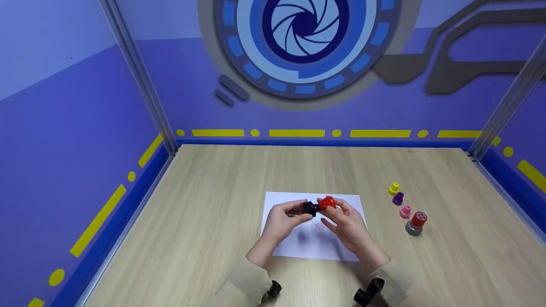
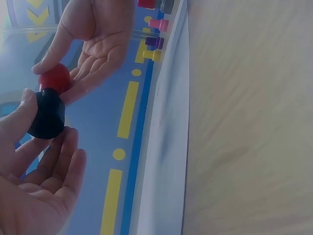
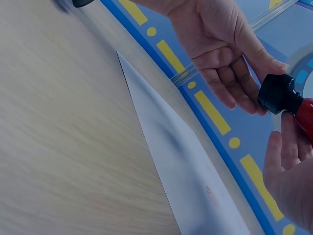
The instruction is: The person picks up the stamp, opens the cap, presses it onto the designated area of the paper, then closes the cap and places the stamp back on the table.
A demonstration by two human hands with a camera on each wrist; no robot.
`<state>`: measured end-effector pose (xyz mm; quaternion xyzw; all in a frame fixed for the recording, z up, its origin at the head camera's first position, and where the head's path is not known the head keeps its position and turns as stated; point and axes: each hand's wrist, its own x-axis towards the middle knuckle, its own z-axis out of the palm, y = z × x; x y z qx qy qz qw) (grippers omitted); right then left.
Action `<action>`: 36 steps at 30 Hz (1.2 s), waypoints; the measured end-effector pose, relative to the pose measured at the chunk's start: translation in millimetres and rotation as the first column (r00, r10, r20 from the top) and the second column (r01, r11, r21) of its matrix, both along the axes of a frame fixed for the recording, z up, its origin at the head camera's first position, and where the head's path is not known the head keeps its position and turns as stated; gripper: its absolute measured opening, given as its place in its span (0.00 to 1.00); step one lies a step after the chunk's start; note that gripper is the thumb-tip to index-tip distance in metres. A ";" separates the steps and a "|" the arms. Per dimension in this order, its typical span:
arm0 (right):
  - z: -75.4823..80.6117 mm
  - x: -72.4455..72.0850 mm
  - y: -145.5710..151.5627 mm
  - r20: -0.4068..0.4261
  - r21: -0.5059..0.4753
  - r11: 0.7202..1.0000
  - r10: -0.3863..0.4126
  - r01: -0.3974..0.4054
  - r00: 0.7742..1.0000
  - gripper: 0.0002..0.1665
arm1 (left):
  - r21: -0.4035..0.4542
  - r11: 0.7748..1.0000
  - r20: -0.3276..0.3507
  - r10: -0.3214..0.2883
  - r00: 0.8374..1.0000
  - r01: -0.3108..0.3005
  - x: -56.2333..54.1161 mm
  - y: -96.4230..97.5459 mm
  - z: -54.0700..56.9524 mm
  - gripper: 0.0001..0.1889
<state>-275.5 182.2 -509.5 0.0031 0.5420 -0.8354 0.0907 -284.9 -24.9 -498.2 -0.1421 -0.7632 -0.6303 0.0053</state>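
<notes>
Above the white paper [image 1: 294, 243], both hands meet on a stamp with a round red handle [image 1: 327, 203] and a black end [image 1: 310, 208]. My left hand [image 1: 279, 224] pinches the black end between thumb and fingers. From the other side, my right hand [image 1: 350, 227] grips the red handle. The stamp lies sideways in the air, its black end [image 3: 277, 93] towards the left palm. A faint reddish mark [image 1: 319, 226] shows on the paper beneath. The black end's face is hidden from view.
To the right of the paper stand small yellow [image 1: 394, 188], purple [image 1: 398, 198] and pink [image 1: 405, 211] stamps in a row. Nearer is a larger red-topped stamp with a grey part [image 1: 416, 224]. Blue-purple panels [image 1: 222, 119] wall the wooden table [image 1: 204, 192] at the back and sides.
</notes>
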 end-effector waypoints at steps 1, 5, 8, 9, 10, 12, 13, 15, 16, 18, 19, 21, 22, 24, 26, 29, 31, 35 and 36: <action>-0.3 0.1 0.1 0.001 0.003 1.000 0.001 -0.001 1.000 0.16 | 0.005 1.000 0.003 -0.002 1.000 0.002 0.4 0.1 -0.1 0.22; -3.9 -0.6 0.3 0.008 0.018 1.000 -0.009 0.009 1.000 0.16 | 0.003 1.000 -0.008 -0.005 1.000 0.005 1.3 1.2 -1.3 0.23; -5.4 -0.6 0.1 0.002 0.028 0.999 -0.033 0.032 0.999 0.16 | -0.003 1.000 -0.018 -0.002 1.000 0.002 1.3 2.3 -2.1 0.24; -5.4 -0.5 0.2 -0.003 0.034 0.999 -0.037 0.037 0.999 0.16 | -0.006 1.000 -0.023 -0.002 1.000 0.001 1.3 2.7 -2.4 0.24; -5.3 -0.4 0.5 -0.006 0.036 0.999 -0.040 0.040 0.999 0.17 | -0.006 1.000 -0.028 -0.002 1.000 0.002 1.3 3.0 -2.8 0.25; -4.8 -0.1 1.0 -0.014 0.041 0.998 -0.037 0.038 0.999 0.17 | -0.011 1.000 -0.033 -0.004 0.999 0.004 1.8 3.5 -2.8 0.25; -4.3 -0.1 1.6 -0.014 0.041 0.999 -0.028 0.029 0.999 0.17 | -0.013 1.000 -0.039 -0.006 0.999 0.005 2.2 3.6 -2.6 0.25; -2.8 0.1 2.7 -0.017 0.040 0.999 -0.008 0.009 1.000 0.17 | -0.012 1.000 -0.052 -0.009 0.999 0.009 2.9 3.7 -2.7 0.26; -1.8 0.1 3.2 -0.015 0.036 0.999 0.001 0.000 1.000 0.17 | -0.006 1.000 -0.054 -0.011 0.998 0.010 3.1 3.9 -2.7 0.25; 0.9 0.2 4.4 -0.015 0.031 0.999 0.014 -0.013 1.000 0.17 | 0.015 1.000 -0.053 -0.012 0.999 0.013 3.3 4.2 -2.4 0.25; 2.4 0.1 4.9 -0.013 0.028 0.999 0.017 -0.017 1.000 0.16 | 0.029 1.000 -0.050 -0.011 0.999 0.013 3.2 4.5 -2.3 0.25; 5.2 -0.2 6.0 -0.011 0.027 1.000 0.013 -0.013 1.000 0.15 | 0.054 0.998 -0.037 -0.011 0.999 0.013 2.9 5.7 -1.8 0.24; 6.3 -0.3 6.3 -0.009 0.030 1.000 0.008 -0.008 1.000 0.14 | 0.062 0.998 -0.028 -0.011 1.000 0.013 2.8 6.1 -1.4 0.24; 8.3 -0.7 6.7 -0.006 0.029 1.000 -0.004 0.004 1.000 0.12 | 0.063 0.998 -0.008 -0.019 1.000 0.020 2.7 6.7 -0.4 0.24; 10.4 -1.5 7.3 0.000 0.004 1.000 -0.014 0.014 1.000 0.09 | 0.057 0.997 0.011 -0.048 0.999 0.048 2.5 6.3 0.9 0.26; 15.3 -2.9 12.2 -0.023 -0.021 0.999 -0.033 0.033 0.999 0.09 | -0.018 0.995 0.042 -0.094 0.995 0.095 1.3 2.3 3.3 0.32; 21.3 -3.9 20.1 -0.069 -0.016 0.998 -0.059 0.058 0.996 0.11 | -0.143 0.983 0.039 -0.108 0.993 0.113 0.2 -3.0 4.5 0.36; 41.7 -4.0 50.7 -0.214 0.094 0.987 -0.105 0.127 0.971 0.16 | -0.502 0.862 0.015 -0.076 0.997 0.074 -3.0 -16.9 5.8 0.38; 47.8 -3.2 60.9 -0.253 0.136 0.980 -0.108 0.146 0.961 0.17 | -0.580 0.812 0.010 -0.076 0.997 0.067 -3.6 -20.2 5.9 0.39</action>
